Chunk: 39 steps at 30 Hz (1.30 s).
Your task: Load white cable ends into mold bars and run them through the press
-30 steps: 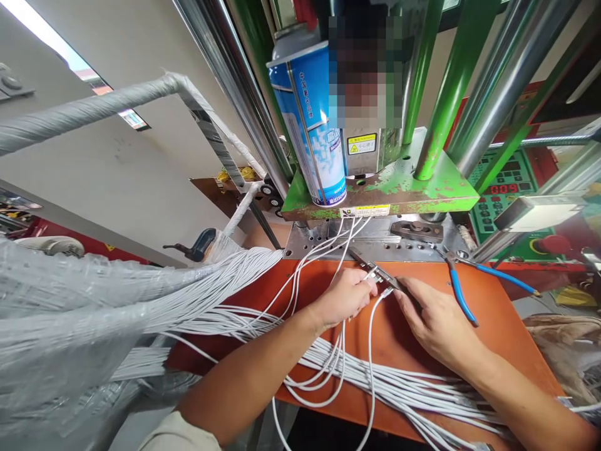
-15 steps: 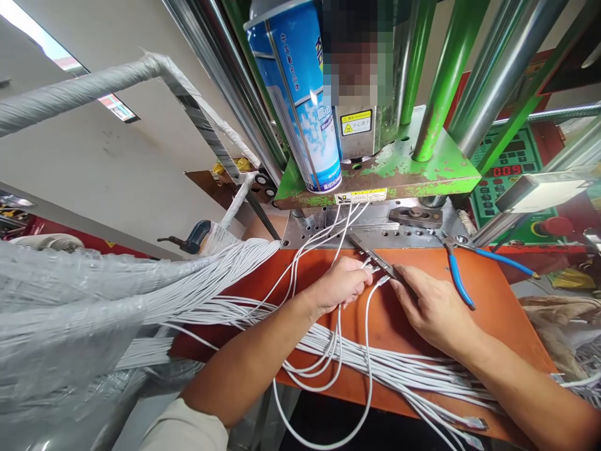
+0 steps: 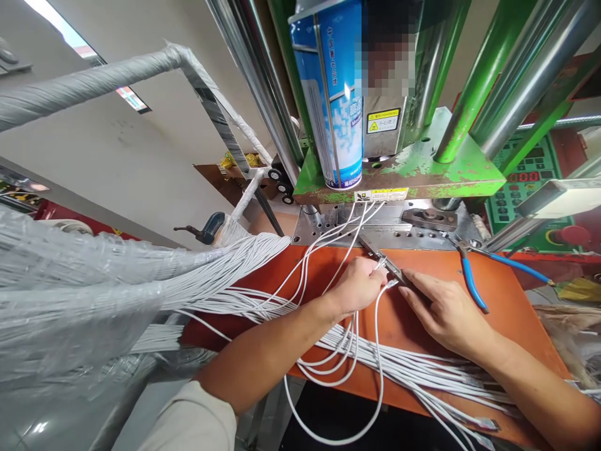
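Note:
A narrow metal mould bar (image 3: 370,246) lies slanted on the orange work surface, its far end by the machine's steel plate. My left hand (image 3: 360,287) is closed in a pinch around white cable ends, pressed against the middle of the bar; its fingertips partly hide them. One white cable (image 3: 377,326) hangs in a loop, its plug (image 3: 390,284) at the bar beside my left fingers. My right hand (image 3: 444,310) grips the near end of the bar between thumb and fingers. A bundle of white cables (image 3: 399,360) runs beneath both forearms.
Blue-handled pliers (image 3: 475,287) lie to the right, jaws on the steel plate (image 3: 300,235). Above stands a green press (image 3: 451,175) with a blue spray can (image 3: 335,113). Plastic-wrapped cables (image 3: 94,294) fill the left. A control panel (image 3: 530,188) with a red button is at right.
The whole scene has shifted right in the view as the camera turned. My left fingers and the cable ends sit closer against the bar. Both hands keep their grips.

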Available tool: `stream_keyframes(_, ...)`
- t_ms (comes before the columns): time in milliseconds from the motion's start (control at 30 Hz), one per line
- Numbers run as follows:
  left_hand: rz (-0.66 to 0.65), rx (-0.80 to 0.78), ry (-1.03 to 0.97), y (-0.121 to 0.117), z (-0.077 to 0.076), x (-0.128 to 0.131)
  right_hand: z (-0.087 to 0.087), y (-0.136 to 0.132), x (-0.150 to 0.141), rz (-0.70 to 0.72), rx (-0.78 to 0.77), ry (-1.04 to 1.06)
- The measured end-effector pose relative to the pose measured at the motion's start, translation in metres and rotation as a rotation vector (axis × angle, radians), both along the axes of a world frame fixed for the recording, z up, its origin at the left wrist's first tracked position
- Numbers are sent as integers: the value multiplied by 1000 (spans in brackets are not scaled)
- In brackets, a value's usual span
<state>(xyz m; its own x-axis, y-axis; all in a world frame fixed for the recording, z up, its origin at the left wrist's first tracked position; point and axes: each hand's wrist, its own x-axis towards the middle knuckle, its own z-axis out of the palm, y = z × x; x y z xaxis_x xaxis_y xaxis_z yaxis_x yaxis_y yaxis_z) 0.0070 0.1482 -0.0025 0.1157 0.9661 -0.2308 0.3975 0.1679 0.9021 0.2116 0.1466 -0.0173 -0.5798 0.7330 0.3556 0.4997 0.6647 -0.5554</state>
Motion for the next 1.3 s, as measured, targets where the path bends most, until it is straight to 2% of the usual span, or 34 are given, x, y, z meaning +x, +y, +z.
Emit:
stream_keyframes(67,-4,11,2,0,2,-1,0,-1,-1,9,2,3)
stream_keyframes(200,-145,-250,-174,2,13,-10,-7,-1,-1,-113,64,-11)
stream_keyframes(233,-170,-266,-181,2,14,-14,-9,-1,-1,-151,89,-18)
stream_keyframes(300,-131,-142,-97,2,15,-20,-11,0,-1,-195,122,-40)
stream_keyframes(367,-31,31,19,1,13,-25,-11,1,1,-204,126,-58)
stream_keyframes(433,3,50,53,1,10,-27,-10,1,2,-205,115,-68)
stream_keyframes(567,-17,-175,-63,5,11,-24,-8,1,3,-188,76,-68)
stream_keyframes(800,-25,-309,-256,12,18,-21,-4,-1,0,-113,72,-22)
stream_keyframes(900,-30,-221,-206,10,11,-19,-2,-1,-1,-70,62,-25)
stream_keyframes(1000,-22,-55,-26,6,4,-19,-3,-1,-1,-41,76,-39)
stream_keyframes(1100,-61,53,128,4,6,-25,-7,-1,0,-121,99,-44)
stream_keyframes(1200,51,229,188,6,10,-36,-10,0,1,-200,108,-57)
stream_keyframes(1233,89,227,155,7,11,-39,-10,1,2,-209,108,-62)
stream_keyframes(1300,102,92,28,9,12,-42,-10,1,3,-211,110,-70)
